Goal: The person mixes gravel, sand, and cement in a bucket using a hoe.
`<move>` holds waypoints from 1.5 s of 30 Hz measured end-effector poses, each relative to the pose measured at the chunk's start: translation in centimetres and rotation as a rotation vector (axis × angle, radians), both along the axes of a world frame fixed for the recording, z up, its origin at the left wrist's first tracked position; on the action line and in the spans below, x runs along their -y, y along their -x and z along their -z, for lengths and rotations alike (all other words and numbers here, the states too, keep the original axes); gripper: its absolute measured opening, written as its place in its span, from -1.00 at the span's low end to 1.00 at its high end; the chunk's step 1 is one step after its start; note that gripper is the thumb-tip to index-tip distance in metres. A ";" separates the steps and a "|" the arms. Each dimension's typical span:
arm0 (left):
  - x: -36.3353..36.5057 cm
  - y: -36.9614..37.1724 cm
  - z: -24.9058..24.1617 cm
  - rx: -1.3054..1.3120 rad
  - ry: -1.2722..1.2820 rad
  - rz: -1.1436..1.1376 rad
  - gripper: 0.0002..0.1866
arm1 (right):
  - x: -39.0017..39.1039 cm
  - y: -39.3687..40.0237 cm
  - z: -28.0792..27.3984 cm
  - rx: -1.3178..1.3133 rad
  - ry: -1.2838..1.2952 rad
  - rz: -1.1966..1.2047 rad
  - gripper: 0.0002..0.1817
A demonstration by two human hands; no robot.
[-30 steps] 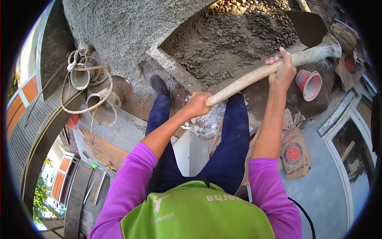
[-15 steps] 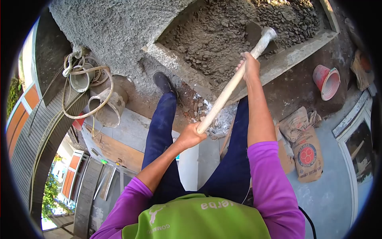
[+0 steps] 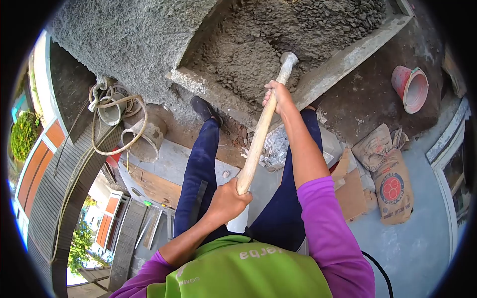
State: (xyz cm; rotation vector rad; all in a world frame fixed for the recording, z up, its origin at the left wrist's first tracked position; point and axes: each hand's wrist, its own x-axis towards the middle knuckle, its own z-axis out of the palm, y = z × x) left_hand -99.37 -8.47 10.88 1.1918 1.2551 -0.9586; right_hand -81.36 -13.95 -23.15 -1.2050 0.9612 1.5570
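A hoe (image 3: pixel 259 141) with a pale wooden handle slants across the view. My left hand (image 3: pixel 228 199) is wrapped round the handle's lower end, close to my body. Further up, my right hand (image 3: pixel 279 97) grips the handle below the hoe's head. The head is down in wet grey concrete mix (image 3: pixel 243 59), and its blade is hidden. Around the mix runs a low mixing trough (image 3: pixel 343 62) with mix-crusted edges. My legs are spread, with the left shoe (image 3: pixel 204 108) beside the trough's near edge.
A large grey heap of sand or gravel (image 3: pixel 124 44) lies left of the trough. Buckets (image 3: pixel 144 139) and a coiled hose (image 3: pixel 141 107) are at the left. To the right are a red bucket (image 3: pixel 410 89) and cement bags (image 3: pixel 395 191). Rubble (image 3: pixel 273 149) lies between my feet.
The hoe's head has come nearer and leftward, down into the mix, hiding the blade that showed before. Both hands have drawn back towards my body, keeping their grip.
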 end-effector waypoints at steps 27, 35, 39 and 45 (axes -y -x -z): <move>-8.5 6.9 7.4 0.448 -0.422 0.387 -0.74 | -10.7 -10.0 -23.8 0.711 -0.128 0.313 -0.89; -10.7 5.6 12.1 0.744 -0.142 0.090 -0.76 | -16.3 -11.2 -25.7 0.809 -0.267 0.263 -0.71; -8.8 9.3 12.2 0.532 -0.177 0.056 -0.62 | -17.8 -7.5 -14.9 0.605 -0.220 0.137 -0.69; -6.2 11.9 6.7 0.122 -0.091 -0.132 -0.64 | -16.0 3.8 -2.5 0.309 -0.020 -0.090 -0.79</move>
